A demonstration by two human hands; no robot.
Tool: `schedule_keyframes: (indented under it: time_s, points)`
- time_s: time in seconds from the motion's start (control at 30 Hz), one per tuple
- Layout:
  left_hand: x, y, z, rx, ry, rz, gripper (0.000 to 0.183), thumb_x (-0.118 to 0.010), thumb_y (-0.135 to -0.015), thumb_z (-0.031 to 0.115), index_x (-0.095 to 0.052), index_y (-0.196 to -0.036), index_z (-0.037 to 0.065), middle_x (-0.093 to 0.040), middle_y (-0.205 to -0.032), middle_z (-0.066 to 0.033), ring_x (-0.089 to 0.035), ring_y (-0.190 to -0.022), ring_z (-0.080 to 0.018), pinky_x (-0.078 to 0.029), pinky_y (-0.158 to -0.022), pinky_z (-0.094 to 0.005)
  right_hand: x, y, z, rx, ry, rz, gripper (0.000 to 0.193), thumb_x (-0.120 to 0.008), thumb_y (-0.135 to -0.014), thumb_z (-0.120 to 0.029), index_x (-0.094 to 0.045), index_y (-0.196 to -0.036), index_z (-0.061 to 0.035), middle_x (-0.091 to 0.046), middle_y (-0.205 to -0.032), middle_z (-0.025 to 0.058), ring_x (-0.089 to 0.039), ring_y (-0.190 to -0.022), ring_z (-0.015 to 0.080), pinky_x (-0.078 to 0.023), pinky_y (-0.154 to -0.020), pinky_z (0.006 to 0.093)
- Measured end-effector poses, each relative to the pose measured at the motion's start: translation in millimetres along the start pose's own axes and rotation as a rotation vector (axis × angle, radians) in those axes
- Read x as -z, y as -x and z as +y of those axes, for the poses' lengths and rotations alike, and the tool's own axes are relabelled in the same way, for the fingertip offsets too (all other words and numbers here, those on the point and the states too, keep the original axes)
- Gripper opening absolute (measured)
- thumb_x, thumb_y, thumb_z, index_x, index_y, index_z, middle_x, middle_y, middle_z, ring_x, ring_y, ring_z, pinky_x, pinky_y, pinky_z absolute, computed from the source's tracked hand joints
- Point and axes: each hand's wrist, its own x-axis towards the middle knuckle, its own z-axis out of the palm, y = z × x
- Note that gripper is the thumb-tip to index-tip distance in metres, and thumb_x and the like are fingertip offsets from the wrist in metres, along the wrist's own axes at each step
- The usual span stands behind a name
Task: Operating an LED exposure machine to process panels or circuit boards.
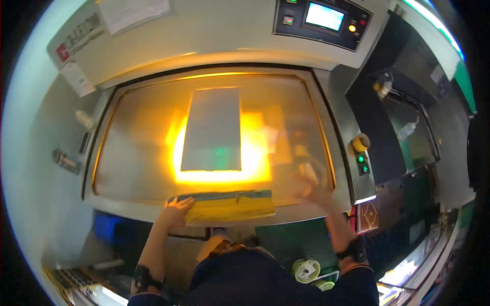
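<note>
At the front edge of the lit table, my left hand [178,208] grips the left end of a long yellow piece with a dark grey-green strip [229,206] along its far side. I cannot tell whether this piece is cloth or sheet. My right hand [310,193], smeared by motion, is over the table's front right, apart from the yellow piece. Just beyond it shows a blurred whitish object [309,172]; whether the hand touches it is unclear. In the middle of the table lies a flat grey rectangular panel [213,130], with bright yellow light around it.
A raised frame [331,168] borders the tabletop. Along the right side are a yellow tape roll [361,142] and a small box with green lit buttons [362,163]. A control panel with a screen [324,18] is above. Light-green tubs [306,270] stand below right.
</note>
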Motion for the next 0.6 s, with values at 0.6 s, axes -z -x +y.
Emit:
schedule_keyframes:
  time_s: [0.6]
  points:
    - [125.5,-303.7,-119.4,0.034,0.112,0.688,0.082,-0.063,-0.084,0.032,-0.026,-0.154,0.011,-0.014,-0.164,-0.0066,-0.019,-0.147,-0.0389,-0.022,-0.107,-0.0751,-29.4,-442.9,-20.7,-0.298,0.900,0.073,0.072,-0.065,-0.077,-0.009,-0.045,-0.145,-0.0188,-0.051,-0.145,0.0080,-0.050,-0.131,0.0304,-0.043,-0.107,0.0470]
